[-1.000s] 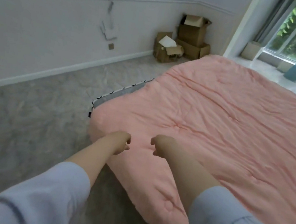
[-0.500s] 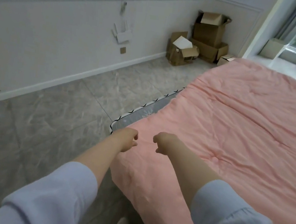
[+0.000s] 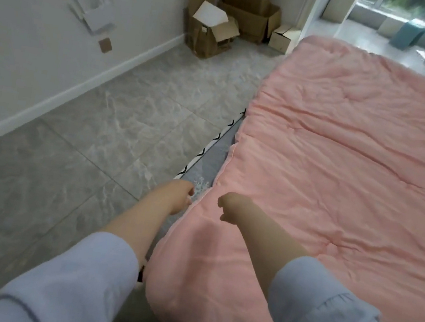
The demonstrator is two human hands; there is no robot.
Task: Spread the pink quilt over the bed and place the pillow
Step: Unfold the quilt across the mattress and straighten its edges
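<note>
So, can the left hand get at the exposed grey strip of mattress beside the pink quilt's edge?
Probably yes: the left hand hangs right at the grey mattress strip, with nothing between them; the pink quilt stops short of it.

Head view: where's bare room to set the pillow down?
Free: most of the pink quilt beyond both hands, and grey floor between wall and bed. Crowded: the corner stacked with cardboard boxes, and the quilt edge at left hand and right hand.

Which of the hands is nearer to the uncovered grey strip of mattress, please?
Left. The left hand sits at the near end of the grey mattress strip, by the quilt's edge; the right hand is farther in, over the pink quilt.
</note>
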